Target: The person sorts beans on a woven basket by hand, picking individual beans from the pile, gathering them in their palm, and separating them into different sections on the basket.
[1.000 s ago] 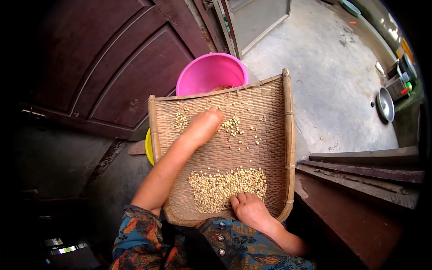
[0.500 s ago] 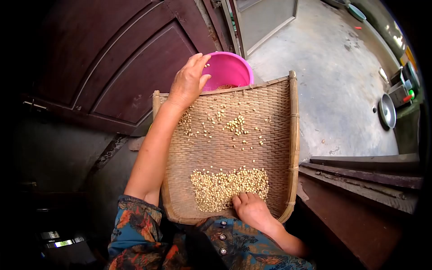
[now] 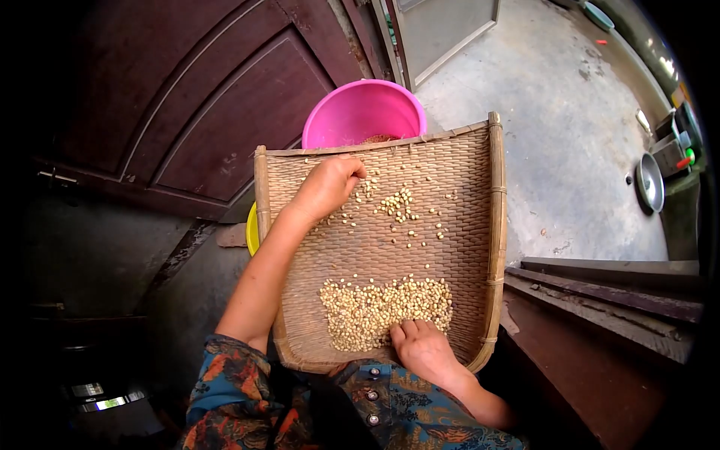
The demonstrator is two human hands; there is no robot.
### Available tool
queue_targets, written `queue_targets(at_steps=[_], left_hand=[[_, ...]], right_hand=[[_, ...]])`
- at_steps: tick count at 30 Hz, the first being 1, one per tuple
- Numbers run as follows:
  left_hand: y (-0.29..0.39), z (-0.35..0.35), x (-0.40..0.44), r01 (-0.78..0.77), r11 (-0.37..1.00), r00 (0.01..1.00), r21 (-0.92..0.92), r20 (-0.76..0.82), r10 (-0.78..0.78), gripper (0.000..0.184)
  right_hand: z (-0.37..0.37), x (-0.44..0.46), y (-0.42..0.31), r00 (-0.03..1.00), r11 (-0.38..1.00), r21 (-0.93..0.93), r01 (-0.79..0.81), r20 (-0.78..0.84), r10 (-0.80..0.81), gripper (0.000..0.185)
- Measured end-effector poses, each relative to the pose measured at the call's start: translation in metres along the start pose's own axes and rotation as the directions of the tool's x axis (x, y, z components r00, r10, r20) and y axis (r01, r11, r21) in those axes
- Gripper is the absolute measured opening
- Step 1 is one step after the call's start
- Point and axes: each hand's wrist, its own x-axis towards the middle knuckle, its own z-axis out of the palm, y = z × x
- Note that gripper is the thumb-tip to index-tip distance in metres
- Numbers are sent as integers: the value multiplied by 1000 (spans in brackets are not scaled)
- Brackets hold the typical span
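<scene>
A woven bamboo winnowing basket [image 3: 367, 251] rests in front of my body. A thick heap of pale, soybean-like beans [image 3: 367, 315] lies in its near half. My right hand [image 3: 424, 350] is at the heap's right side, fingers curled down onto the beans, so what they hold is hidden. Near the far edge, my left hand [image 3: 330, 187] is closed in a pinch just above the weave; I cannot make out what is in it. A smaller cluster of beans [image 3: 397, 204] and scattered single ones lie right of that hand.
A pink bucket [image 3: 364, 112] with brownish bits inside stands beyond the basket's far edge. A yellow rim [image 3: 253, 231] shows at its left. Dark red door panels [image 3: 225, 112] are on the left; a metal basin [image 3: 649, 184] is at the right by the wall.
My left hand has come back from over the pink bucket to the basket's far part, and its fingers have closed into a pinch. My right hand stays at the heap.
</scene>
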Motion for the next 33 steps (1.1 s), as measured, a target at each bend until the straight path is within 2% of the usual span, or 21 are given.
queue_targets(at_steps=[4, 7, 18, 21, 24, 25, 28, 31, 33], left_hand=[[-2, 12, 1, -13, 999, 1000, 46, 5, 13, 11], [-3, 20, 1, 16, 998, 1000, 67, 9, -16, 10], [1, 17, 7, 15, 961, 991, 274, 121, -50, 10], [2, 9, 8, 6, 980, 987, 199, 158, -38, 10], [6, -8, 15, 43, 993, 990, 107, 127, -56, 10], [4, -13, 19, 23, 994, 995, 108, 91, -32, 11], [4, -32, 35, 88, 994, 996, 67, 21, -89, 12], [1, -42, 48, 92, 980, 977, 178, -205, -54, 13], [4, -38, 46, 82, 980, 931, 182, -365, -10, 14]], right_hand=[[-1, 0, 0, 1000, 1000, -1, -2, 13, 2, 23], [3, 1, 1, 994, 999, 6, 35, -100, -34, 5], [6, 0, 1, 993, 1000, 5, 23, -119, -22, 4], [6, -1, 1, 992, 1000, 7, 22, -124, -21, 5], [7, 0, 0, 992, 1000, -5, 22, -124, -23, 5], [7, 0, 0, 992, 1000, -12, 23, -122, -24, 5], [7, -1, 1, 993, 999, -19, 27, -117, -29, 6], [7, 0, 1, 992, 999, -17, 30, -119, -32, 6], [6, 0, 0, 993, 1000, -13, 28, -115, -29, 6]])
